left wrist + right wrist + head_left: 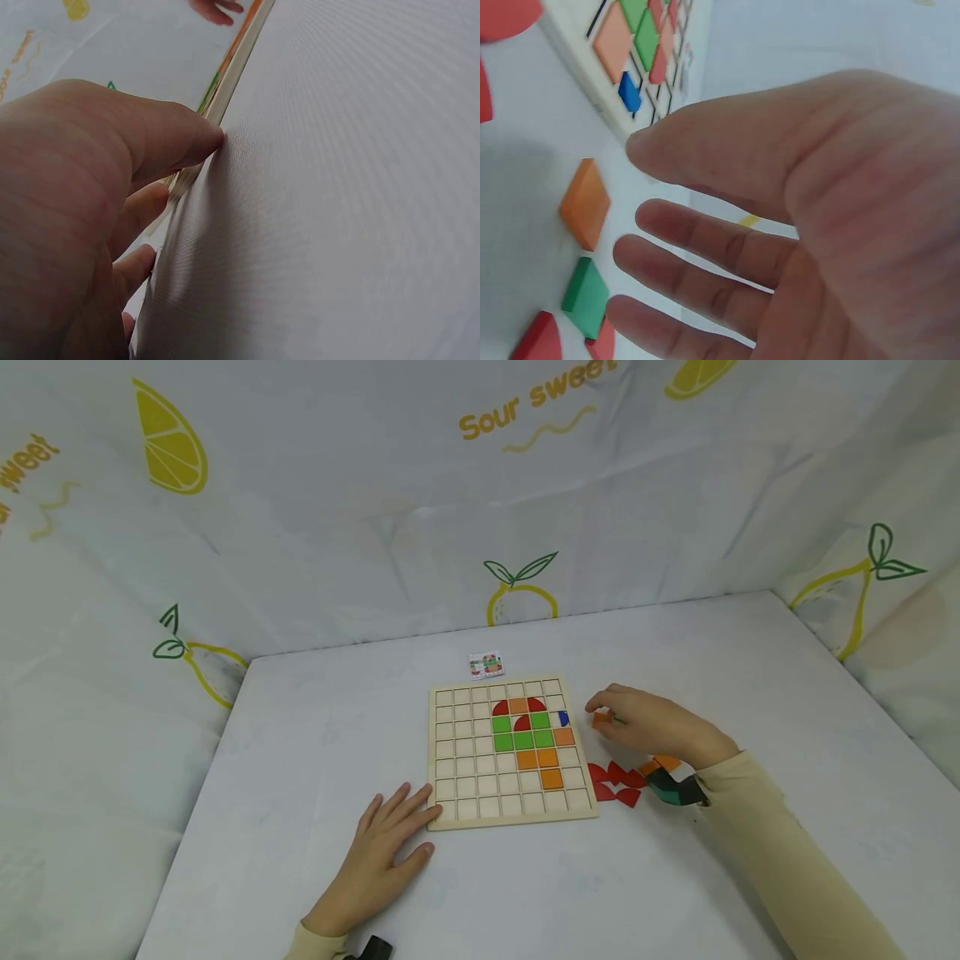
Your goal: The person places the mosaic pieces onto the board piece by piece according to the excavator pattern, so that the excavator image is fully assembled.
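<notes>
A wooden grid board [467,792] lies on the white table, with green, orange and red tiles and a blue piece [564,718] in several of its squares. My left hand [378,868] rests at the board's lower left corner, fingers spread and fingertips on its edge. To the right of the board, my right hand [660,725] hovers over loose tiles. Its fingers are relaxed and hold nothing. In the right wrist view, an orange square tile [585,204] and a green tile [586,298] lie just beyond the fingertips; red pieces [538,337] sit below them.
Several red pieces [628,796] lie beside the board's right edge. Next to them, orange tiles [666,762] are partly hidden by the right wrist's dark band [675,789]. A small printed pattern card [486,665] lies behind the board. A lemon-print cloth [360,527] hangs behind the table.
</notes>
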`<state>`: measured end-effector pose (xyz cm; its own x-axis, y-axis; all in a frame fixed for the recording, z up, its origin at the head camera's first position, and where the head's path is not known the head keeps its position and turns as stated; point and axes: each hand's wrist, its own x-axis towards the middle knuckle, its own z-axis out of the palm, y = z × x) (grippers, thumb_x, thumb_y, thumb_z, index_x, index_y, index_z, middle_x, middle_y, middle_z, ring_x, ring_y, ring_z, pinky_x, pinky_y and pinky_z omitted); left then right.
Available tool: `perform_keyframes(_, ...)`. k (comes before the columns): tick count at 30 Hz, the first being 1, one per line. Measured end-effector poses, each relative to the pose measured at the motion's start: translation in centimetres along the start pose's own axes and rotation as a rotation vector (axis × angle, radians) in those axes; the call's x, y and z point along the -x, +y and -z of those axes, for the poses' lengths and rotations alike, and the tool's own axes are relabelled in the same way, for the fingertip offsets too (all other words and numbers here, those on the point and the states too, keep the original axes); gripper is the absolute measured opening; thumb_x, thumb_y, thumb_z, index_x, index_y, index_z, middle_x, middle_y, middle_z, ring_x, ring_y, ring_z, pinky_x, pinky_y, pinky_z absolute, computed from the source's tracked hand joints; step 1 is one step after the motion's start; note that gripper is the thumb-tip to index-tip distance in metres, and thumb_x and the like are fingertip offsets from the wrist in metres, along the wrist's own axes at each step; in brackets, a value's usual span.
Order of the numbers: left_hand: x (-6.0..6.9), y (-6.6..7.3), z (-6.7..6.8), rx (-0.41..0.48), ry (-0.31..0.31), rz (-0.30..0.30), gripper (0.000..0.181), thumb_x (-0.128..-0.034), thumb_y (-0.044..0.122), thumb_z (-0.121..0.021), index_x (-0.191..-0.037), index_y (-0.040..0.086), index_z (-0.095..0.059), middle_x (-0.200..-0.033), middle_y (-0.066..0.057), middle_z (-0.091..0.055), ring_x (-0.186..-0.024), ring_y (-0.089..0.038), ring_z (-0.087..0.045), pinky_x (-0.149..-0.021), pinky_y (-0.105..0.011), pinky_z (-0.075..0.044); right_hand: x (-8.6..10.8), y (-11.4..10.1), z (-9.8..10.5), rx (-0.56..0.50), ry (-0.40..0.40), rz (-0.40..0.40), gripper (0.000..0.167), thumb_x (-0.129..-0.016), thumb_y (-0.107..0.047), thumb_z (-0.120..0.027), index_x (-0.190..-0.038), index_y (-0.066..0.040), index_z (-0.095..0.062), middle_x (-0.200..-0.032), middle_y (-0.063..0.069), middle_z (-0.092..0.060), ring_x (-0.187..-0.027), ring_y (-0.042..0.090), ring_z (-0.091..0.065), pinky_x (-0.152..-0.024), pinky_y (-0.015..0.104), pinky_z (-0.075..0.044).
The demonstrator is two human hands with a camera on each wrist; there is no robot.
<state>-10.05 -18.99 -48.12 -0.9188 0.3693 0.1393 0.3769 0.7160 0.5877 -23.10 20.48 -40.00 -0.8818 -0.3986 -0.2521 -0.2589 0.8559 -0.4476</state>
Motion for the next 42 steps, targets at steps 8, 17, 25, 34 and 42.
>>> perform_keyframes(8,0.1,0.1,0.1,0.001,-0.006,-0.002,0.048,-0.0921,0.019,-0.073,-0.139,0.022,-0.062,-0.16,0.003,-0.045,-0.153,-0.033,-0.031,-0.122,-0.059,-0.009,-1.1,0.4,-1.4,0.145,0.067,-0.021,0.031,-0.092,-0.011,-0.07,-0.123,-0.008,-0.07,-0.12,0.014,-0.067,-0.104,0.027,-0.06,-0.093,0.049,-0.059)
perform_keyframes(17,0.1,0.0,0.1,0.001,0.01,-0.025,0.049,-0.0918,0.018,-0.073,-0.14,0.023,-0.062,-0.159,0.003,-0.045,-0.153,-0.035,-0.032,-0.121,-0.062,-0.011,-1.3,0.5,-1.9,0.183,0.111,-0.007,0.024,-0.091,-0.011,-0.073,-0.115,-0.01,-0.073,-0.109,0.009,-0.067,-0.096,0.024,-0.059,-0.089,0.046,-0.06)
perform_keyframes(25,0.1,0.0,0.1,-0.001,-0.011,-0.002,0.048,-0.0926,0.019,-0.072,-0.14,0.022,-0.062,-0.16,0.004,-0.044,-0.154,-0.032,-0.03,-0.123,-0.06,-0.009,-0.7,-1.2,-1.8,0.048,0.076,0.088,0.022,-0.094,-0.015,-0.07,-0.115,-0.014,-0.074,-0.117,0.004,-0.064,-0.099,0.021,-0.058,-0.086,0.037,-0.059)
perform_keyframes(34,0.0,-0.1,0.0,-0.006,-0.01,0.009,0.048,-0.0924,0.02,-0.073,-0.139,0.024,-0.062,-0.16,0.005,-0.044,-0.154,-0.031,-0.03,-0.123,-0.059,-0.009,-0.1,-4.2,-3.4,0.065,0.101,0.277,0.019,-0.093,-0.012,-0.071,-0.111,-0.017,-0.073,-0.116,-0.002,-0.063,-0.107,0.017,-0.06,-0.088,0.032,-0.059)
perform_keyframes(42,0.0,-0.1,-0.1,-0.016,0.014,-0.023,0.05,-0.0905,0.018,-0.074,-0.139,0.024,-0.063,-0.159,0.003,-0.046,-0.152,-0.035,-0.033,-0.121,-0.063,-0.011,0.2,-5.7,-5.0,0.113,0.127,0.395,0.017,-0.091,-0.014,-0.074,-0.107,-0.019,-0.073,-0.108,-0.005,-0.063,-0.096,0.011,-0.06,-0.081,0.024,-0.058)
